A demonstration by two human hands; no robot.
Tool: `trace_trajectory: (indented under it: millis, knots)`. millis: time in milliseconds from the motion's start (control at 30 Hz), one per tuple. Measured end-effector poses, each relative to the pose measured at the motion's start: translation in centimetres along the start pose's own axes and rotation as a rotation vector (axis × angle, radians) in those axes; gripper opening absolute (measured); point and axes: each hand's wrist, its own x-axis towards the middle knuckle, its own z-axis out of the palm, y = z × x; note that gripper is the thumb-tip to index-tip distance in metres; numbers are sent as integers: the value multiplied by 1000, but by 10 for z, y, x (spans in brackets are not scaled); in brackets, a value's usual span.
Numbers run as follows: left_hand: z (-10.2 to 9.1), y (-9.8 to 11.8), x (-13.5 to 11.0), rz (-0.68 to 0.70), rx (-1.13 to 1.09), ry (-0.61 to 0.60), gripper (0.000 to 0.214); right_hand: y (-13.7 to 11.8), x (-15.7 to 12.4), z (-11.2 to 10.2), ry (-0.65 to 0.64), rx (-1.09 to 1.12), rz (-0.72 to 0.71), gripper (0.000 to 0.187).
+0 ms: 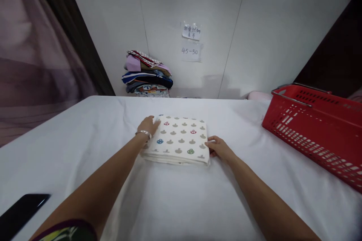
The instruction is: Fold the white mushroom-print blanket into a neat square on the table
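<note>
A white folded cloth (181, 135) printed with grey, red, blue and green mushrooms lies flat as a thick square on the white-covered table. Its layered edge faces me. My left hand (148, 126), with a silver bracelet at the wrist, rests against the cloth's left edge, fingers stretched forward and the thumb apart on top. At the right edge, my right hand (219, 147) has its thumb and fingers closed on the side of the cloth, lower fingers curled and partly hidden.
A red plastic basket (313, 128) with metal handles stands at the right. Several folded fabrics (148, 73) are stacked beyond the far edge, by the wall with paper signs (191, 41). A black phone-like object (22, 212) lies near left. A curtain (34, 45) hangs left.
</note>
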Motion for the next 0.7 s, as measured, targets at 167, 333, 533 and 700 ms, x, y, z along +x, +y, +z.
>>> trace_trajectory:
  millis: [167,333,533,700]
  knots:
    - [11,43,-73,536,114,-71,37,-1,-2,-1,-30,3,-11,28]
    - [46,66,-154,951,145,-261,50,1,-2,0,-34,23,-41,31]
    - [58,54,-170,1074,202,-164,52,7,1,3,8,-32,-123,32]
    - [54,39,-173,1074,154,-116,32,7,2,-3,84,-230,-208,27]
